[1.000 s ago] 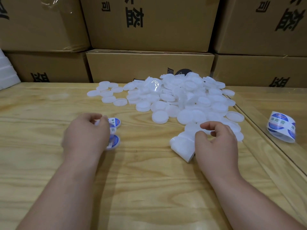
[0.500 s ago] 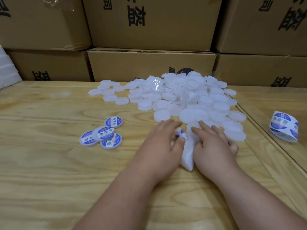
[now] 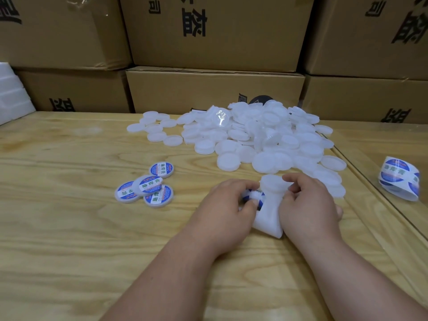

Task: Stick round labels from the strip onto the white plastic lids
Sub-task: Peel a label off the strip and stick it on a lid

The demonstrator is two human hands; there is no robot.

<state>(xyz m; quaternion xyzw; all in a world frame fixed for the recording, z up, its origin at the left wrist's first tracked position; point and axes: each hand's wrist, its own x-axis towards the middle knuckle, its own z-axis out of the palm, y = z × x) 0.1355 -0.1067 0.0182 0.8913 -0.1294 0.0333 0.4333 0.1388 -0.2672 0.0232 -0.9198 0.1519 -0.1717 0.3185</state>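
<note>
A big heap of white plastic lids (image 3: 259, 135) lies on the wooden table (image 3: 69, 228). Several labelled lids (image 3: 148, 186) with blue round labels sit in a small cluster to the left. Between my hands lies a white label strip (image 3: 268, 218) with a blue label partly peeled at its top. My left hand (image 3: 229, 205) pinches that blue label (image 3: 259, 195) at the strip's upper end. My right hand (image 3: 308, 205) grips the strip and holds a bare white lid (image 3: 272, 184) with its fingertips just above it.
A second coil of blue labels (image 3: 399, 179) lies at the right on the neighbouring tabletop, past a seam. Cardboard boxes (image 3: 208, 89) are stacked along the back edge. White foam blocks (image 3: 11, 98) stand at the far left.
My left hand left the labelled lids, crossed right to the strip and now pinches a label. My right hand has closed on the strip and a bare lid.
</note>
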